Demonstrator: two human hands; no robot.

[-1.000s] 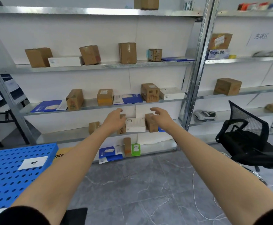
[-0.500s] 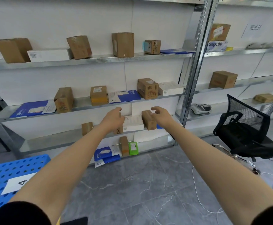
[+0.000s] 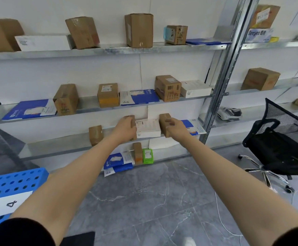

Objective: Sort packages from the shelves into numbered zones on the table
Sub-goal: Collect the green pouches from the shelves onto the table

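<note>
On the lower shelf (image 3: 70,148), left hand (image 3: 126,127) and right hand (image 3: 175,127) each cup a small cardboard box beside the white carton (image 3: 148,128), seemingly unclenched; rigid, light, best gripped across opposite faces.

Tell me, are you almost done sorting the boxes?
No. The blue table by label 4 shows no packages yet. The left hand and right hand each reach a brown box beside the white box. Many packages are on the shelves.
</note>
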